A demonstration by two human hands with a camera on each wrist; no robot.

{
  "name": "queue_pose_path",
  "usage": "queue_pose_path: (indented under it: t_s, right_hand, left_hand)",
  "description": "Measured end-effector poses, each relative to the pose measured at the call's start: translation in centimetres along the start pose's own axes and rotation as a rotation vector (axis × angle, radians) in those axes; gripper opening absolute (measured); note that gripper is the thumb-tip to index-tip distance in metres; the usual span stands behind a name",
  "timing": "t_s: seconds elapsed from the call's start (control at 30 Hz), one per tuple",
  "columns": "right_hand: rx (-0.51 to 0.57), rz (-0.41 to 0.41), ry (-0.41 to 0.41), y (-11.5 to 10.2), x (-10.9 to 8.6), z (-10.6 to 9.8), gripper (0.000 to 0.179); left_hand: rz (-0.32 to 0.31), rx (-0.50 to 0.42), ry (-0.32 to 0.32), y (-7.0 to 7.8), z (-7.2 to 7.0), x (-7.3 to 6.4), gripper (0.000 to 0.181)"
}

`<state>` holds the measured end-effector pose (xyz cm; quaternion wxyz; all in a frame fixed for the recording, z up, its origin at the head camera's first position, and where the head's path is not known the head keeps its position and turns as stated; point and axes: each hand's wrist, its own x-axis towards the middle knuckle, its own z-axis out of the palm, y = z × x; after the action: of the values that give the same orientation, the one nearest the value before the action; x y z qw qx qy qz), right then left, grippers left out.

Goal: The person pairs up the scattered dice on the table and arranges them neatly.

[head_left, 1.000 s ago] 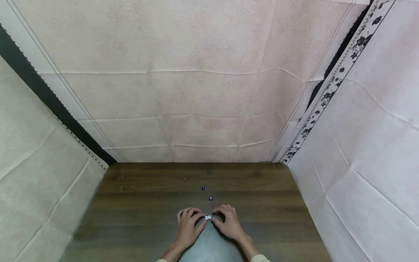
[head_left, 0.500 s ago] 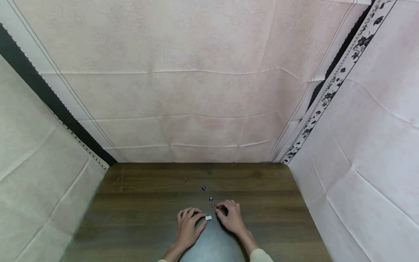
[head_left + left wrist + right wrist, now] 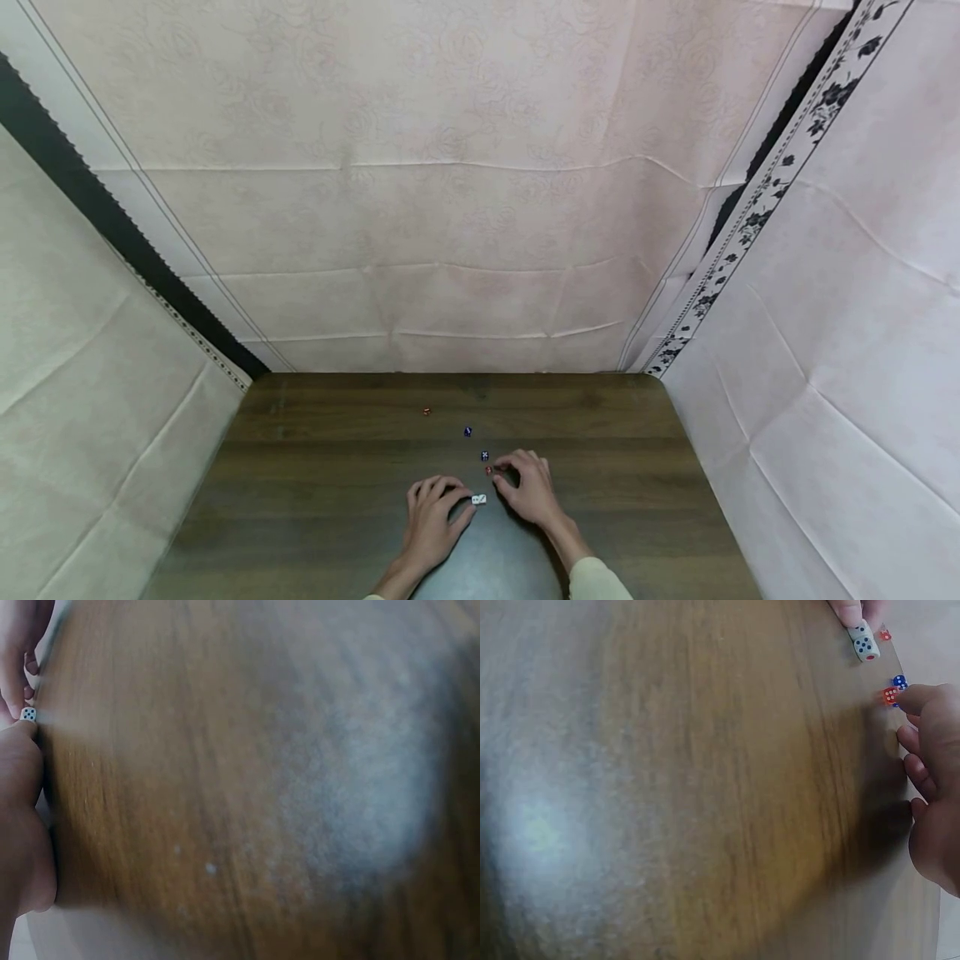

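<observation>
Two white dice [image 3: 478,499] sit side by side on the wooden table, forming a short row. My left hand [image 3: 437,523] pinches the left one of them between thumb and index finger. At the far edge of the row my right hand [image 3: 529,489] reaches in with thumb and index finger apart, their tips right beside a red die [image 3: 890,695]. In the right wrist view a fingertip overlaps that die's edge. Just beyond it lies a blue die [image 3: 484,456]. The left wrist view shows one white die [image 3: 28,714] at the fingertips.
Farther back on the table [image 3: 315,467] lie another blue die [image 3: 468,432] and another red die [image 3: 427,411]. Pale cloth [image 3: 465,208] hangs behind the table and along both sides.
My right hand has left the white dice and moved up to the nearer red die. The left hand has stayed at the white dice.
</observation>
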<state>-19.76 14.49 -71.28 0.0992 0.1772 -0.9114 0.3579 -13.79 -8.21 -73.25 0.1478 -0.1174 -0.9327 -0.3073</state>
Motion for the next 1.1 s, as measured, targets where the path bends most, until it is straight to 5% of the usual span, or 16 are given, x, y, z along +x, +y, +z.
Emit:
queue_pose_path:
  t_s: [1.1]
  right_hand:
    - [0.002, 0.042, -0.048, -0.07, 0.79, 0.88, 0.014]
  left_hand:
    - [0.051, 0.021, 0.042, -0.45, 0.32, -0.06, 0.018]
